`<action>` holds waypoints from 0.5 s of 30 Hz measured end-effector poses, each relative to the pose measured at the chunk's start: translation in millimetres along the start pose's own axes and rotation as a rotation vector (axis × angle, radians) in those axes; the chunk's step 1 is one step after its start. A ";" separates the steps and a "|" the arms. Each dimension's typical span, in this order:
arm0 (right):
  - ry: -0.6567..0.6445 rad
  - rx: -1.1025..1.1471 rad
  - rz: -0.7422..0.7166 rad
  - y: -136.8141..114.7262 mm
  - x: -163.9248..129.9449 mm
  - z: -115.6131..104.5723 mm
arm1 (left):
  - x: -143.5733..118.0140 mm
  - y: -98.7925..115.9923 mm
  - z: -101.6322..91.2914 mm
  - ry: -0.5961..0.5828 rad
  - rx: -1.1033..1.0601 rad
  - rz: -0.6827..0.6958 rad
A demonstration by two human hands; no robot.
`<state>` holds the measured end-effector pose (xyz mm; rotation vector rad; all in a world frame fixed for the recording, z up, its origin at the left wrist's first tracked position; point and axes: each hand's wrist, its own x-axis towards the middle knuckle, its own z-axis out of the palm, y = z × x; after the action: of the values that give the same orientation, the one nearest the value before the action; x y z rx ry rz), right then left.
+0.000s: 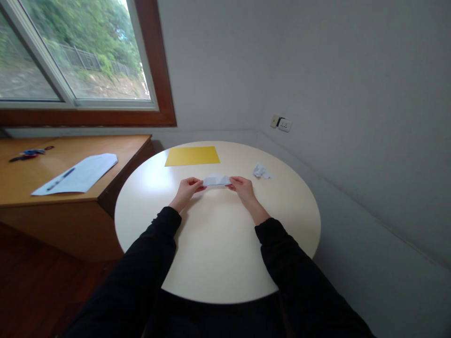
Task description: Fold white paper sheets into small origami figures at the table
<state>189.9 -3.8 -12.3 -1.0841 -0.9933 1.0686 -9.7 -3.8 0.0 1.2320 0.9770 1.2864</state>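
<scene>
Between my two hands is a small folded white paper [216,180], held level over the round table. Its near edge runs straight, and its upper side rises in creased flaps toward the middle. My left hand [190,188] pinches the left end, thumb on top. At the right end, my right hand [242,188] pinches it in the same way. Beyond the hands a yellow sheet [192,156] lies flat on the table. A crumpled piece of white paper [261,171] rests to the right of my right hand.
The round cream table [218,253] stands in front of me. On the left, a wooden desk [130,146] bears white sheets [84,171] with a pen [61,179] on them, and scissors [33,152] farther back. A wall socket [284,124] is behind the table.
</scene>
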 end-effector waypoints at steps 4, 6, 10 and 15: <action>0.006 0.011 0.006 -1.0 -0.4 0.2 | -2.8 1.5 2.1 0.010 0.011 0.015; -0.001 0.012 0.005 -1.1 -0.5 0.2 | -4.3 2.7 3.2 0.013 0.038 0.017; 0.007 0.019 -0.008 -0.5 -0.3 1.4 | -7.4 6.1 5.6 0.010 0.073 0.008; 0.010 0.033 -0.026 -0.7 -0.7 2.8 | -8.3 5.4 6.1 -0.034 0.043 -0.064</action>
<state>187.2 -4.0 -11.1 -1.0457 -0.9760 1.0539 -5.1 -13.2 5.1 1.2425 1.0164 1.1965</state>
